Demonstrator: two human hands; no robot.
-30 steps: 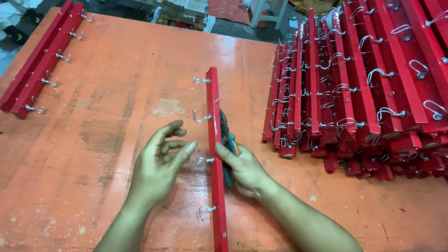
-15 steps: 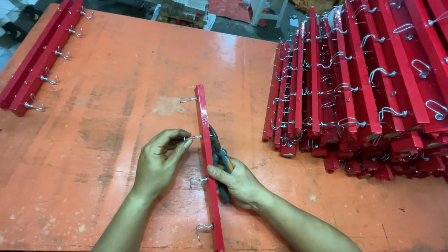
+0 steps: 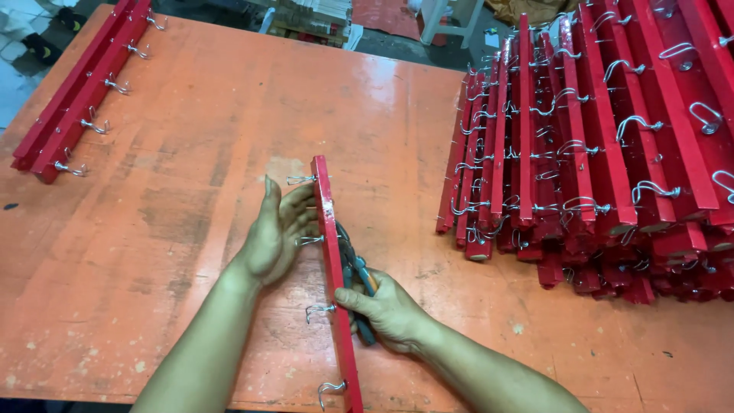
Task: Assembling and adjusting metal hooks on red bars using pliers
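Head view shows a red wooden strip (image 3: 330, 252) standing on its long edge near the front middle of the orange table (image 3: 191, 153), running from just past the table's centre toward the near edge, with 4 metal hooks (image 3: 309, 240) sticking out of its left face. The left hand (image 3: 277, 233) lies flat against that left face, fingers straight and pointing up the table, the thumb spread wide; it presses on the strip without closing around it. The right hand (image 3: 386, 310) sits on the other side, its thumb against the strip's right face and its fingers clamped around the handles of a pair of pliers (image 3: 355, 275), whose nose points up along the strip. Against the frame half a second back, the left hand has gone from curled over a hook to opened flat, and the strip's far end leans a little more to the left. A large stack of like red strips (image 3: 596, 153) fills the right side, and a small pile of red strips (image 3: 73, 99) lies at the far left corner.
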